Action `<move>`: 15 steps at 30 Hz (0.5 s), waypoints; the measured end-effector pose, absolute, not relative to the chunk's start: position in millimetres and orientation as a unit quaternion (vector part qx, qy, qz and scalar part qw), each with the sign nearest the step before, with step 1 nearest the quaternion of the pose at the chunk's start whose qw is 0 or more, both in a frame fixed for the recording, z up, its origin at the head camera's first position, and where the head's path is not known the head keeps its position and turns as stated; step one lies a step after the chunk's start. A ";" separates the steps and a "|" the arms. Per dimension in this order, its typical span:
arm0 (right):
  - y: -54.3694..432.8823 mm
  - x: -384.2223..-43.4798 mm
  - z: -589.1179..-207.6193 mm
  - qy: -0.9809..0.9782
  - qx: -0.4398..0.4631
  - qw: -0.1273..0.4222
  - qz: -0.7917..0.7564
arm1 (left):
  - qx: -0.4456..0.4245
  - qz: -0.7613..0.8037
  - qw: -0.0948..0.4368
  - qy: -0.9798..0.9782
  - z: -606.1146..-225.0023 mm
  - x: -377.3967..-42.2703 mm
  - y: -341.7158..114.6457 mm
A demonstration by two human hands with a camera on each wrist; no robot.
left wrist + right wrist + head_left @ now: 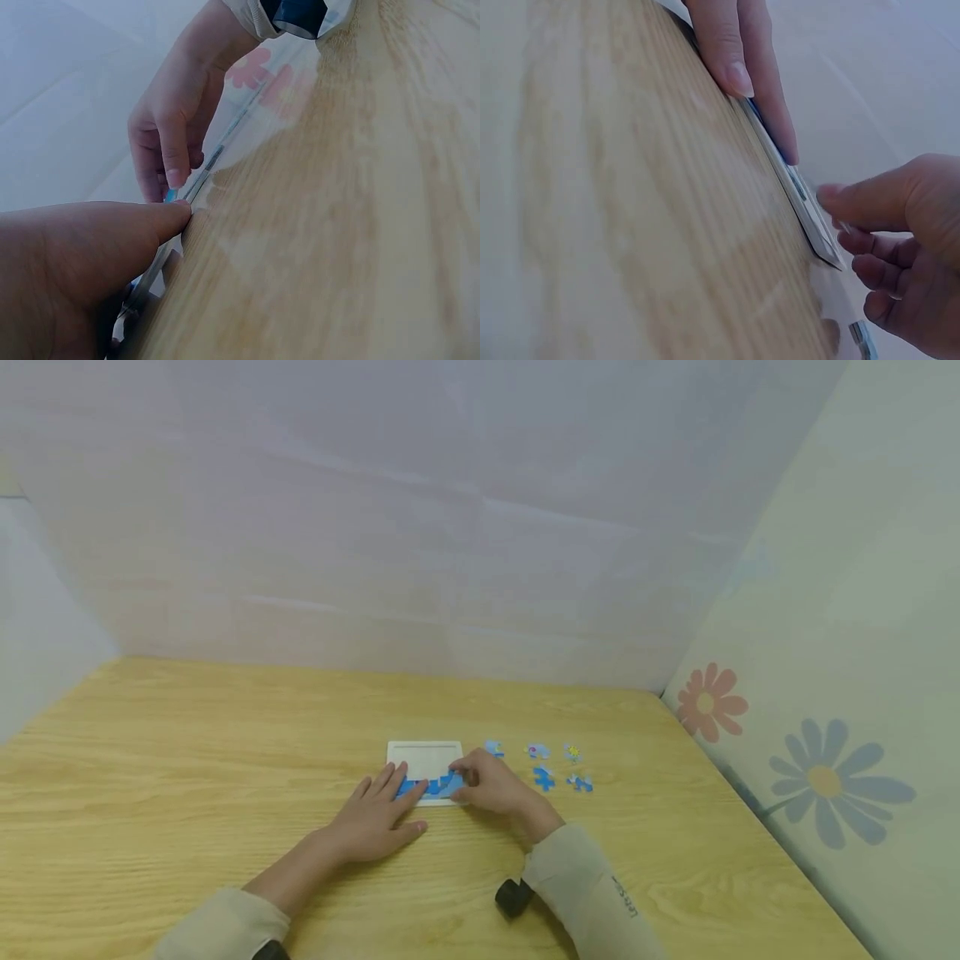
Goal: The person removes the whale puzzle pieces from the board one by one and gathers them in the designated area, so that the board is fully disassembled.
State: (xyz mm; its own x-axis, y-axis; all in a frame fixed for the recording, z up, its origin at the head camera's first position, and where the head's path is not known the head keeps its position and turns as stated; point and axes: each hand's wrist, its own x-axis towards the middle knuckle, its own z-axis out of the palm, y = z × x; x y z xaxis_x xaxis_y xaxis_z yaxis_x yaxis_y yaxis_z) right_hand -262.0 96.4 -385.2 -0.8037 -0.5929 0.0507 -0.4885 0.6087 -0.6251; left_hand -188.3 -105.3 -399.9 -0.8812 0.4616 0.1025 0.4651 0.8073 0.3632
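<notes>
A white puzzle tray [426, 760] lies on the table, with joined blue jigsaw pieces [432, 790] along its near side. My left hand [369, 820] is spread flat, its fingertips resting on the tray's left part and the blue pieces. At the tray's right end, my right hand [497, 783] pinches a blue jigsaw piece [171, 196] between thumb and fingers. In the right wrist view, the tray's edge [810, 232] runs beneath both hands. Most of the pinched piece is hidden by the fingers.
Several loose jigsaw pieces [543, 778] lie right of the tray, beyond my right hand; one has a yellow sun [573, 752]. The wooden table [225, 752] meets a pale wall behind and a flower-patterned wall on the right. A black device [513, 897] sits at my right wrist.
</notes>
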 end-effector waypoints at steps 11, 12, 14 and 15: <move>109.8 -254.3 -364.9 0.842 -0.334 0.083 -0.415 | -0.238 -0.195 0.001 -0.951 -396.4 -185.4 -105.0; 111.0 -251.3 -360.1 0.838 -0.335 0.080 -0.423 | -0.238 -0.196 0.001 -0.951 -396.5 -185.5 -105.0; 113.8 -245.6 -350.8 0.832 -0.334 0.077 -0.437 | -0.238 -0.196 0.001 -0.951 -397.0 -185.8 -105.0; 115.4 -243.2 -346.5 0.829 -0.335 0.075 -0.441 | -0.238 -0.197 0.002 -0.951 -397.3 -185.9 -105.0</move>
State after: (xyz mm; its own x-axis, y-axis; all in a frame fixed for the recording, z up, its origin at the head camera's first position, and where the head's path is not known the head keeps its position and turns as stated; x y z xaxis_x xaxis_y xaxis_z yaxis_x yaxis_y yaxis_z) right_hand -243.2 115.4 -346.5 -0.7646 -0.6217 0.1699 -0.4885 0.3871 -0.7819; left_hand -185.9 -105.0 -397.3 -0.8868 0.4520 0.0965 0.4532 0.8095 0.3731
